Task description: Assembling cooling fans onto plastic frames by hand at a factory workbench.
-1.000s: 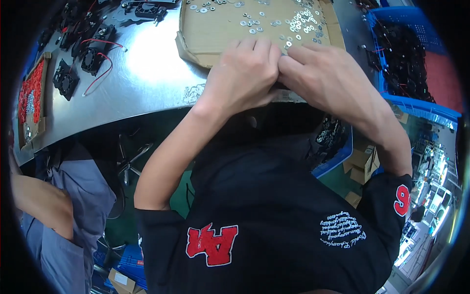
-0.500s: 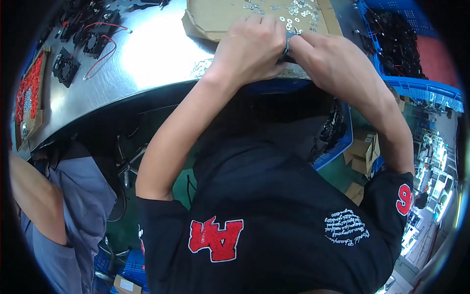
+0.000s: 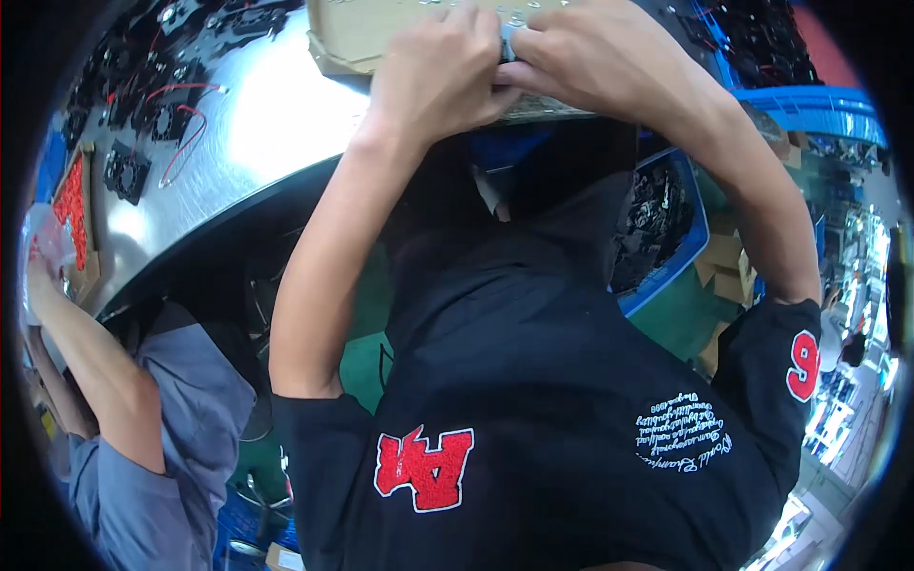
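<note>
Here, far left, a co-worker's arm (image 3: 81, 352) reaches along the steel worktop (image 3: 257, 133), past the black fan units (image 3: 143, 105) with red leads. Your left hand (image 3: 433, 81) sits curled over the front edge of the cardboard tray (image 3: 357, 38), probably braced there for steadiness. Between both hands: a small grey part (image 3: 507, 40), mostly hidden. Your right hand (image 3: 609, 62) meets it, fingers pressed together pinching it. Blue bins (image 3: 819, 100) at right.

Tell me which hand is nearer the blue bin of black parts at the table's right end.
Right. The right hand works at the cardboard tray, on the side toward the blue bin; the left hand is beside it, farther from the bin.
</note>
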`<state>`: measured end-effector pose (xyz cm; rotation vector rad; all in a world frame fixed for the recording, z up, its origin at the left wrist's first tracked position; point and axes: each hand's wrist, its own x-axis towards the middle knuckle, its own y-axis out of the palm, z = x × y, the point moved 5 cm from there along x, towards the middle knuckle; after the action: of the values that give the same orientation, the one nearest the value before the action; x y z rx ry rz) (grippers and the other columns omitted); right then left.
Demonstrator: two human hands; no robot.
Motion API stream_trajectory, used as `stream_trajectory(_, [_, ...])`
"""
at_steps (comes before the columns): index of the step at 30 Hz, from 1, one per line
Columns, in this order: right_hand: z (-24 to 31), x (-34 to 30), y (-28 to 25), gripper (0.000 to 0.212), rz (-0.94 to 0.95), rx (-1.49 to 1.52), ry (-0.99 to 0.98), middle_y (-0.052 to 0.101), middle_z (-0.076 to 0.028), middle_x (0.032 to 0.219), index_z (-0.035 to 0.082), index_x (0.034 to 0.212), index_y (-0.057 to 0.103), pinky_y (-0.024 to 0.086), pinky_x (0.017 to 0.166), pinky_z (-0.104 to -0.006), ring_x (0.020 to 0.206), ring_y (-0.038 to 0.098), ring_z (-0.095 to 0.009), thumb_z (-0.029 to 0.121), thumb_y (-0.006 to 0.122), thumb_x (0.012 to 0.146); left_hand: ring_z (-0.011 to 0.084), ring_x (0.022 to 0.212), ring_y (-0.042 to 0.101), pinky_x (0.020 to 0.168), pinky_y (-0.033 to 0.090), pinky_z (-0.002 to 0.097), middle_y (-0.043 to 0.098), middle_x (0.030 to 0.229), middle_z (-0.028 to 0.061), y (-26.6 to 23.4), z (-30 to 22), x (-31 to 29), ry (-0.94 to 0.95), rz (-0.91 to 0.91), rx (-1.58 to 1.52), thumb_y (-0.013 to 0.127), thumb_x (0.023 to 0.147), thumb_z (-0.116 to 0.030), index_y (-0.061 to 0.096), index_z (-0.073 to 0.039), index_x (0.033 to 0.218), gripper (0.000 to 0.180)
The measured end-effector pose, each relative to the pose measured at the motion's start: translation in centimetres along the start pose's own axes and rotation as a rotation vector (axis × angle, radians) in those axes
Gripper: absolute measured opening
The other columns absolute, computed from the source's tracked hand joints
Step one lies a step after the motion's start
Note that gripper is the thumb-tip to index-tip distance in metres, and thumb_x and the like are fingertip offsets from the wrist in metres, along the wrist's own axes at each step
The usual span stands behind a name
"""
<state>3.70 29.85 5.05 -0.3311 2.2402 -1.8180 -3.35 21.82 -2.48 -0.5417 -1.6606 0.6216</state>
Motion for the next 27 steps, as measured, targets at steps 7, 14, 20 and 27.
stream_trajectory(7, [-0.7, -0.4, 1.7, 0.022, -0.227, 0.076, -0.004, 0.065, -0.016, 0.073, 0.0, 0.084, 0.064, 0.054, 0.065, -0.0426, 0.071, 0.067, -0.035, 0.021, 0.061, 0.088, 0.035, 0.089, 0.063, 0.075, 0.054, 0.0415, 0.06, 0.094, 0.0181, -0.1, -0.3, 0.3, -0.101, 0.215, -0.086, 0.081, 0.07, -0.029, 0.061, -0.002, 0.105, 0.049])
stream_trajectory(14, [1.6, -3.5, -1.4, 0.021, -0.251, -0.287, -0.141, 0.069, -0.015, 0.078, 0.005, 0.074, 0.07, 0.055, 0.067, -0.0419, 0.074, 0.069, -0.032, 0.017, 0.059, 0.087, 0.0322, 0.086, 0.066, 0.072, 0.054, 0.0402, 0.064, 0.087, 0.0142, 0.6, -0.3, -0.5, 0.005, 0.195, 0.136, 0.078, 0.071, -0.039, 0.062, -0.001, 0.09, 0.046])
stream_trajectory(20, [-0.2, -1.5, 2.3, 0.016, -0.463, 0.076, -0.111, 0.074, -0.013, 0.084, 0.003, 0.085, 0.072, 0.058, 0.069, -0.0381, 0.078, 0.073, -0.028, 0.016, 0.065, 0.086, 0.0344, 0.1, 0.065, 0.085, 0.052, 0.0428, 0.068, 0.102, 0.0168, 0.7, -0.1, -0.1, -0.065, 0.378, 0.26, 0.079, 0.07, -0.049, 0.069, -0.003, 0.106, 0.06])
stream_trajectory(27, [-1.0, 0.9, 3.5, 0.014, -0.325, 0.19, -0.082, 0.072, -0.013, 0.077, 0.005, 0.071, 0.073, 0.056, 0.067, -0.0372, 0.074, 0.071, -0.025, 0.017, 0.066, 0.076, 0.0366, 0.1, 0.061, 0.086, 0.051, 0.0453, 0.065, 0.103, 0.0189, 1.2, 0.8, -1.1, -0.078, 0.395, 0.119, 0.081, 0.068, -0.045, 0.067, -0.002, 0.108, 0.06])
